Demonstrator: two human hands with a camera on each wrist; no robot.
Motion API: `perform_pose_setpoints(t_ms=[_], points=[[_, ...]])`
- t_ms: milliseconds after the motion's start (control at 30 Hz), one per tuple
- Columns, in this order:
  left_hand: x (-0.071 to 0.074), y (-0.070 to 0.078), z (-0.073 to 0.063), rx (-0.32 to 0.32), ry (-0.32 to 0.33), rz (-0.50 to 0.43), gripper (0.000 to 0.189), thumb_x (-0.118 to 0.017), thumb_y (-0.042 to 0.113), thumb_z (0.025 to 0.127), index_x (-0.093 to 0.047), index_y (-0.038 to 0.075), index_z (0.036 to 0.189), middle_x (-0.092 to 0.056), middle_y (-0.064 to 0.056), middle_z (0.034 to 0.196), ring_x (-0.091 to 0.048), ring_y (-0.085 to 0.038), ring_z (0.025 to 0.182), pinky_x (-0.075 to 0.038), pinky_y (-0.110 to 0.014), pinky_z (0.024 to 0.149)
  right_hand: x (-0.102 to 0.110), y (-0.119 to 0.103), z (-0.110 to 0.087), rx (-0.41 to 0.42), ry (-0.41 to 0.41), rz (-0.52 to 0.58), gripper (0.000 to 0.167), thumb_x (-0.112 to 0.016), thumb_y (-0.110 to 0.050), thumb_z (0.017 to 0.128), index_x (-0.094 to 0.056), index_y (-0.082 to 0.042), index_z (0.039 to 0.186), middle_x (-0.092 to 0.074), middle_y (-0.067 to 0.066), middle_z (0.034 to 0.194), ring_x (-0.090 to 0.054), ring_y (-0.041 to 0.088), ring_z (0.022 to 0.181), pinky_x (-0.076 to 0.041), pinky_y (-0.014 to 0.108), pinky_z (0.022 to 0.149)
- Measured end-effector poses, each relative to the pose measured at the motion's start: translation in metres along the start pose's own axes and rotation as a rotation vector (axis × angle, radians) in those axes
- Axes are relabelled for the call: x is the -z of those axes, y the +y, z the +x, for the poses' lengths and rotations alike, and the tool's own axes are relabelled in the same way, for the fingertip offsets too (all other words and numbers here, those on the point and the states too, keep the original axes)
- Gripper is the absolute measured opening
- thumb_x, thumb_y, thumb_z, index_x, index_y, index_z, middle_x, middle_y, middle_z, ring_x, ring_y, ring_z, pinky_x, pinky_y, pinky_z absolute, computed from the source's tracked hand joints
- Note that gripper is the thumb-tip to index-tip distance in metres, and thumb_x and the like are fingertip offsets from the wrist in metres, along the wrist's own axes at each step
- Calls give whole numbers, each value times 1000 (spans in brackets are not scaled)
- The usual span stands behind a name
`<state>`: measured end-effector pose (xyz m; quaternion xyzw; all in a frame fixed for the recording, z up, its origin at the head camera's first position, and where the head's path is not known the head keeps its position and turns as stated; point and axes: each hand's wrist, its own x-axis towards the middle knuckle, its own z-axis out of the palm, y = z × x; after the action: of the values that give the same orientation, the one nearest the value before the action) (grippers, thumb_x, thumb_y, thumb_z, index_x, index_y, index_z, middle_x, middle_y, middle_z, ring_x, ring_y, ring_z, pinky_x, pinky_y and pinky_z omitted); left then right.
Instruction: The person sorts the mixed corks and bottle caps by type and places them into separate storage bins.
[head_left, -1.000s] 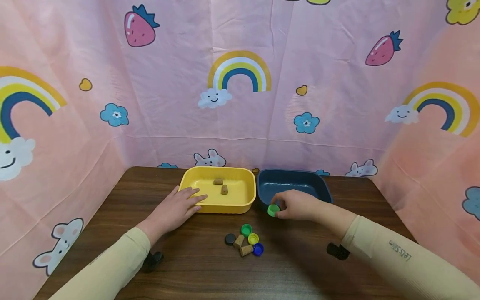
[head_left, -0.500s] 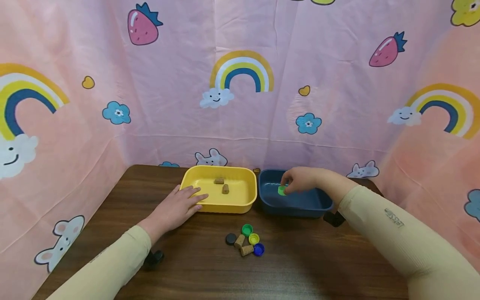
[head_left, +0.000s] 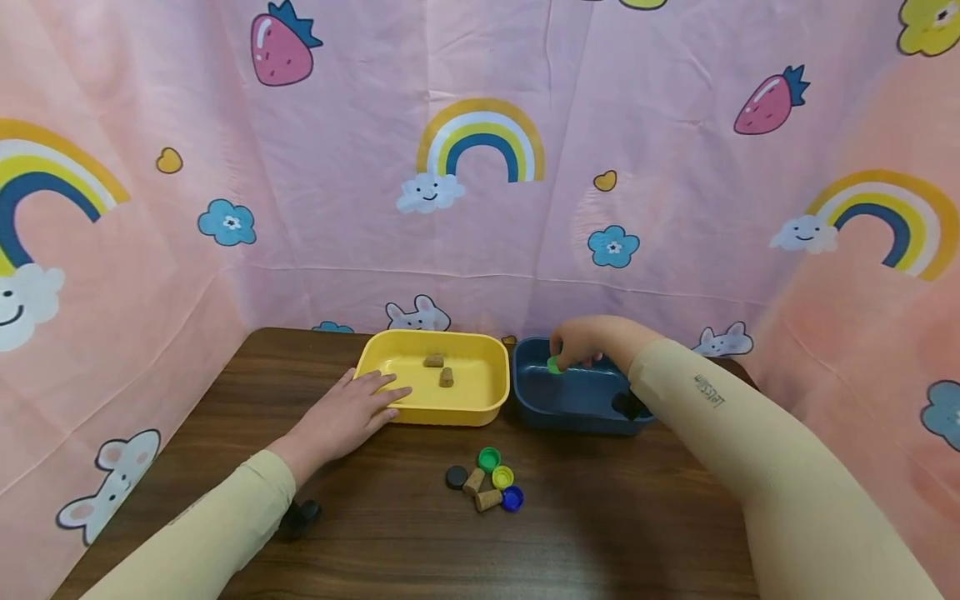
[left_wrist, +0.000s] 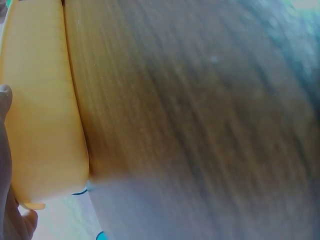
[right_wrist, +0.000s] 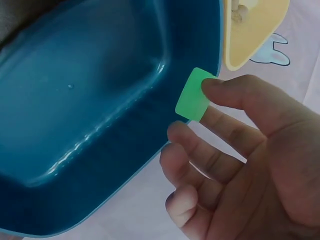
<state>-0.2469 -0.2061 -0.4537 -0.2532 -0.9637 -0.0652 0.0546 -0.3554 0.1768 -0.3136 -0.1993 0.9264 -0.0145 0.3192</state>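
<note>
Between thumb and finger my right hand (head_left: 596,337) pinches a light green bottle cap (right_wrist: 194,97) over the far left part of the dark blue tub (head_left: 581,423). The right wrist view shows the cap held on its side, above the tub floor. My left hand (head_left: 341,417) rests on the near left rim of the yellow tub (head_left: 450,415), fingers spread and fairly straight. Two corks (head_left: 446,377) lie inside that yellow tub. In the left wrist view only bits of fingers show beside the yellow tub's wall (left_wrist: 45,110).
On the dark wooden table (head_left: 600,517), in front of the tubs, lie a green cap (head_left: 489,459), a yellow cap (head_left: 502,477), a blue cap (head_left: 512,499), a black cap (head_left: 456,477) and two corks (head_left: 488,500). A patterned pink cloth (head_left: 337,167) hangs behind and at both sides.
My right hand has carried the light green cap from the blue tub's near edge up and over its inside, towards the far left. The left hand stays on the yellow rim.
</note>
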Motion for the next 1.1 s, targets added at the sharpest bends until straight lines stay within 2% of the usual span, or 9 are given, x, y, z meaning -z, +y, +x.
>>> perform_pose_setpoints(t_ms=[267, 467, 633, 733, 900, 1100], points=[[2, 1, 0, 8, -14, -2, 46, -45, 46, 104, -49, 31, 148, -46, -6, 151, -35, -30, 143, -14, -58, 119, 7, 2, 19, -44, -8, 3, 40, -64, -24, 94, -59, -10, 131, -62, 7, 105, -60, 22, 85, -54, 40, 79], [2, 1, 1, 18, -16, 6, 47, -46, 47, 104, -49, 32, 148, -47, -6, 151, -35, -29, 144, -14, -57, 120, 6, 3, 32, -28, -16, -11, 38, -65, -24, 95, -60, -10, 129, -61, 7, 101, -59, 23, 83, -53, 35, 72], [3, 3, 1, 26, -33, 13, 47, -46, 47, 104, -48, 32, 148, -47, -6, 151, -35, -29, 144, -15, -58, 119, -4, 6, 46, 4, -17, -51, 40, -66, -25, 95, -61, -11, 132, -62, 6, 103, -61, 23, 86, -53, 36, 74], [3, 4, 2, 34, -51, 22, 48, -45, 48, 104, -46, 33, 149, -46, -5, 152, -33, -29, 144, -14, -58, 119, -11, 11, 53, 23, 9, -61, 39, -67, -26, 95, -62, -13, 131, -63, 4, 106, -61, 23, 87, -54, 36, 76], [4, 6, 2, 26, -37, 24, 47, -47, 46, 104, -49, 31, 148, -47, -6, 150, -35, -30, 143, -16, -58, 119, -23, 18, 62, 53, 51, -57, 36, -68, -24, 95, -64, -12, 128, -63, 5, 111, -61, 23, 89, -55, 38, 79], [4, 5, 2, 30, -36, 21, 47, -46, 46, 104, -48, 31, 148, -47, -7, 151, -35, -30, 143, -16, -59, 119, -37, 26, 75, 94, 98, -91, 36, -68, -23, 95, -64, -11, 128, -62, 8, 125, -57, 24, 107, -51, 42, 95]])
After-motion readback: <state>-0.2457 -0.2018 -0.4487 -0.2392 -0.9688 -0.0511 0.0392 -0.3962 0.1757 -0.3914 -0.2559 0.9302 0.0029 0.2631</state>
